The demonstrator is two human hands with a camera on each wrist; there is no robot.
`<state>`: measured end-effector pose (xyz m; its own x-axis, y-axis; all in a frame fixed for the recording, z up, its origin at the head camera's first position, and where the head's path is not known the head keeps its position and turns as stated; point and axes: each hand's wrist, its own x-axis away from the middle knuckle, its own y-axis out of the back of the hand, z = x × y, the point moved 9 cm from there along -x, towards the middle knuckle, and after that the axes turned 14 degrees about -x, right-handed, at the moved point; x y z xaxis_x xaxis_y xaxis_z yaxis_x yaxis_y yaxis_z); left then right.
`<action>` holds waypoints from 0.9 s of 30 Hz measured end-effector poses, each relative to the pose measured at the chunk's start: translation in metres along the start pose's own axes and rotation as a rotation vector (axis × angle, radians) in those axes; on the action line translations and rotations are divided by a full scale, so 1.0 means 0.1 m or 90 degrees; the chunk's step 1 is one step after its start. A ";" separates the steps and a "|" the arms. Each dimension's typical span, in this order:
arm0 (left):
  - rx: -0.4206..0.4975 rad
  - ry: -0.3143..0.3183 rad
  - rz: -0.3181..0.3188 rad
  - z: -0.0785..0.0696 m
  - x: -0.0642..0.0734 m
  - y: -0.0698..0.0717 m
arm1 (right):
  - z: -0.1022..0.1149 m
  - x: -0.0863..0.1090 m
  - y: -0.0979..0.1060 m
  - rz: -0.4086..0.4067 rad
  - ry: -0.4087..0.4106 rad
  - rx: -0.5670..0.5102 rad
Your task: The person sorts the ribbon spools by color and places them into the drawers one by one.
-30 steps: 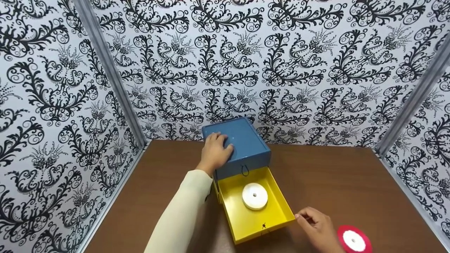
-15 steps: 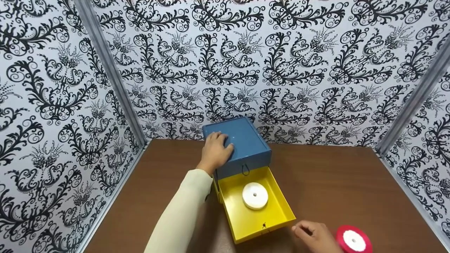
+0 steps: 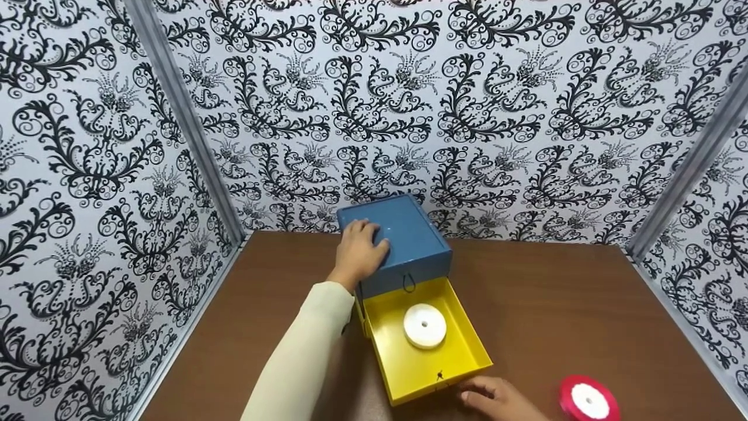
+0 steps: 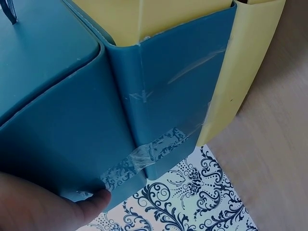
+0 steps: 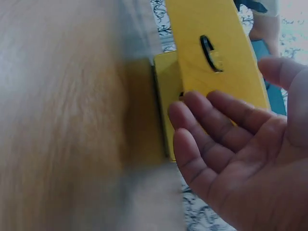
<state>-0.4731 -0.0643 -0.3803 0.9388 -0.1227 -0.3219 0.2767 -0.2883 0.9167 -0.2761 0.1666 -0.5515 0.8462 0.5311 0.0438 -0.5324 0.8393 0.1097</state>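
Note:
On the blue box (image 3: 403, 228), my left hand (image 3: 358, 251) rests with its fingers spread over the left part of the top. A yellow open-topped tray (image 3: 397, 374) sticks out in front of the box. Inside it lies a white ribbon spool (image 3: 414, 333). My right hand (image 3: 497, 397) is at the tray's front right corner. In the right wrist view, the right hand (image 5: 231, 139) has loosely bent fingers and an uncovered palm beside the yellow front, which bears a black loop (image 5: 208, 53). Whether the fingertips touch the tray is unclear.
A red ribbon spool (image 3: 608, 399) with a white centre lies on the brown table (image 3: 555, 304), right of the right hand. A dark cord loop (image 3: 408, 284) hangs on the blue box's front. Patterned walls (image 3: 385, 117) enclose the table at the back and sides.
My right hand has moved left from the tray's right corner toward its front face, and its fingers have loosened. The left hand, blue box, tray and both spools look unmoved.

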 end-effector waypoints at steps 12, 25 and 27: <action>-0.005 0.005 0.000 0.00 0.00 0.01 | -0.26 -0.17 -0.34 0.138 -0.088 -0.290; -0.007 0.005 0.002 0.00 0.00 0.00 | -0.30 -0.24 -0.61 0.161 -0.122 -0.362; -0.009 0.004 0.002 0.00 0.00 0.01 | -0.30 -0.25 -0.61 0.159 -0.124 -0.377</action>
<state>-0.4727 -0.0645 -0.3798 0.9410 -0.1176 -0.3174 0.2764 -0.2742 0.9211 -0.2658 0.1056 -0.5889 0.6550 0.7333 0.1824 -0.5874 0.6460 -0.4875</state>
